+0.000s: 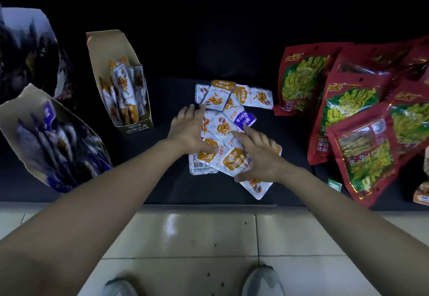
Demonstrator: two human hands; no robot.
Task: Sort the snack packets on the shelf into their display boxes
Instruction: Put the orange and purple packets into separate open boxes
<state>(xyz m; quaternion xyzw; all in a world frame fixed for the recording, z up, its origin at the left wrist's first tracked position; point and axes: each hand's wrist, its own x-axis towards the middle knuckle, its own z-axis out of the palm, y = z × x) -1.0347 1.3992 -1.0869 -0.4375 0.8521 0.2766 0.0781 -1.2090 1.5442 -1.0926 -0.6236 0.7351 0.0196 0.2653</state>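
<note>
1. A dark shop shelf (167,186) carries the whole job at about knee level. The person stands over it on a tiled floor and reaches down with both bare arms.
2. Large red snack bags (348,110) lie overlapping on the right of the shelf, well apart from the sorting and likely no part of it.
3. A purple display box (46,138) leans at the left edge, packed with upright purple packets.
4. Just beside it stands an orange display box (106,45), partly filled with upright orange packets. Its open top faces the person, ready to take more.
5. A loose pile of small snack packets (222,124) lies mid-shelf between the boxes and the red bags. Most are orange, and they overlap at all angles.
6. The left hand (188,131) lies flat on the pile's left side with fingers spread wide, gripping nothing. It appears to be steadying the heap.
7. The right hand (257,154) is also spread and holds nothing, its forefinger touching one packet.
8. That packet is the lone purple one (245,119), the odd one out in the heap and probably the next to go to the purple box.
</note>
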